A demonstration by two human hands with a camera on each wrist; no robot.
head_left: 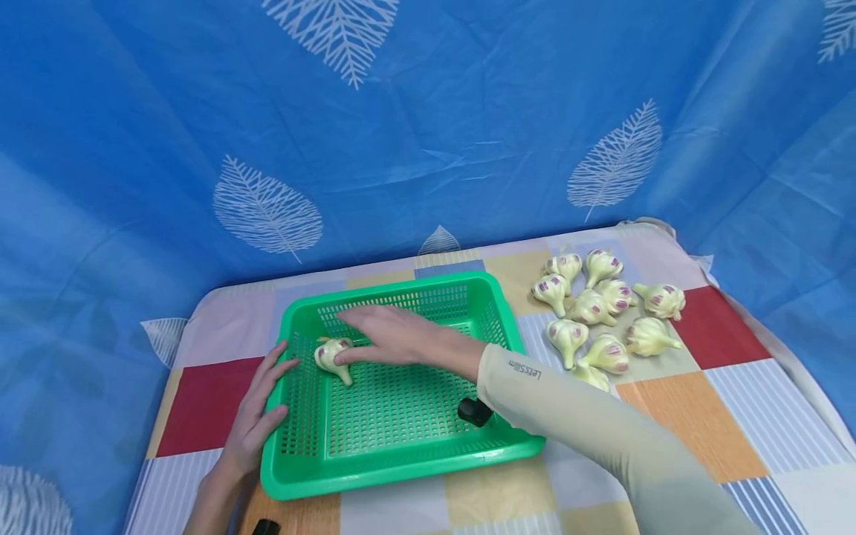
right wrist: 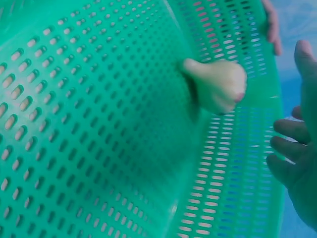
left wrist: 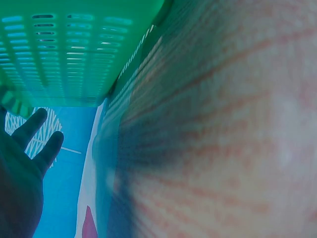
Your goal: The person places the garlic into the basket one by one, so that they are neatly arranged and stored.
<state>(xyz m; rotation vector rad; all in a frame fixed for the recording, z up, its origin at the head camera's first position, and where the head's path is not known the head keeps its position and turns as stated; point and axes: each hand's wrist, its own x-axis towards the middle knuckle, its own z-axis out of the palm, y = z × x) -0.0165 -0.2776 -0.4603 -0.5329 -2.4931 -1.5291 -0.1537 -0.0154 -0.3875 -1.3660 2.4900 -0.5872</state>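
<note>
A green plastic basket (head_left: 401, 469) with slotted walls stands on the table. One garlic bulb (head_left: 328, 355), pale with purple patches, lies inside at its left end, its stem toward the basket's middle in the right wrist view. My right hand (head_left: 394, 336) reaches over the basket beside that bulb. In the right wrist view the right hand (right wrist: 299, 153) has its fingers spread, apart from the garlic bulb (right wrist: 220, 85). My left hand (head_left: 254, 412) rests against the basket's left rim with extended fingers; the left wrist view shows two of its fingers (left wrist: 48, 151) straight below the basket wall (left wrist: 64, 64).
Several more garlic bulbs (head_left: 590, 306) lie in a loose group on the checked tablecloth (head_left: 689, 416), right of the basket. A blue curtain (head_left: 428, 134) with white leaf prints hangs behind the table and along its sides.
</note>
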